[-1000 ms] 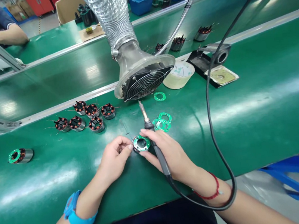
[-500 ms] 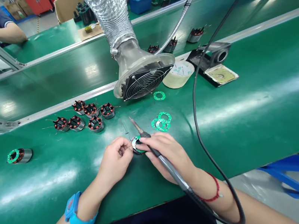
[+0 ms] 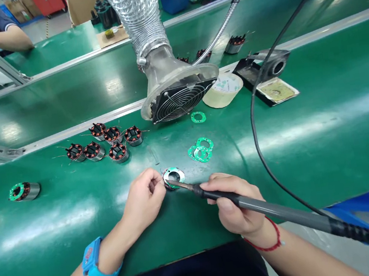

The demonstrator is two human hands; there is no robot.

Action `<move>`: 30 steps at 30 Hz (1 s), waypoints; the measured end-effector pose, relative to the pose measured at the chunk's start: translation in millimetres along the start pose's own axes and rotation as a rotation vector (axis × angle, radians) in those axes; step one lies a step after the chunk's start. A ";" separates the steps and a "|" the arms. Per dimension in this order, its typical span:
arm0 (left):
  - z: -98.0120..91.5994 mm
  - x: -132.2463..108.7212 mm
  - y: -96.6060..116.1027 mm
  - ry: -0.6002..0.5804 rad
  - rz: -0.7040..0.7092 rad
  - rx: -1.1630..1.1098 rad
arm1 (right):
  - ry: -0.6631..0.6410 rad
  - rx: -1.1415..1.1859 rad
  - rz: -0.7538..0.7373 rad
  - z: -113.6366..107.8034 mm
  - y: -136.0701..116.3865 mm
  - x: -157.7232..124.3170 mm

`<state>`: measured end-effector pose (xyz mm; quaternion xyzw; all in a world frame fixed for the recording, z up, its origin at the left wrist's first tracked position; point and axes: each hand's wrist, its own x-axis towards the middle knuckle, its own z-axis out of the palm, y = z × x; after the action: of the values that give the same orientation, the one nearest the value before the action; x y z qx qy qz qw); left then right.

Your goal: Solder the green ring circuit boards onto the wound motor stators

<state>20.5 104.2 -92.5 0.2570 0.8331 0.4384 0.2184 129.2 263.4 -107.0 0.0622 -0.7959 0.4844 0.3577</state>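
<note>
A motor stator with a ring-shaped circuit board (image 3: 179, 174) on top stands on the green bench before me. My left hand (image 3: 146, 195) is closed at its left edge, thumb and index finger pinched together; whether they grip a thin wire or the stator's rim I cannot make out. In my right hand (image 3: 238, 201) is a soldering iron (image 3: 221, 193), held like a pen. Its tip reaches left onto the board, close to my left fingertips. Several loose green circuit boards (image 3: 203, 154) lie just behind, partly overlapping.
Several bare stators (image 3: 118, 152) stand at the back left, and one with a board (image 3: 25, 191) at far left. A fume extractor (image 3: 181, 96) hangs over the bench. Behind it are a tape roll (image 3: 222, 92) and an iron stand (image 3: 266, 76). The iron's cable (image 3: 256, 131) loops at right.
My right hand has drawn back to the right off the board and turned the soldering iron, so its tip now points left onto the board. My left hand stays in place.
</note>
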 end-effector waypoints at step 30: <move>-2.6 -6.9 -5.7 -0.144 -0.061 -0.057 | -0.354 -0.354 0.131 12.7 17.6 9.4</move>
<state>23.0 95.5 -95.0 0.2561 0.8097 0.4357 0.2983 108.0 264.6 -117.5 0.0308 -0.9208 0.3412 0.1863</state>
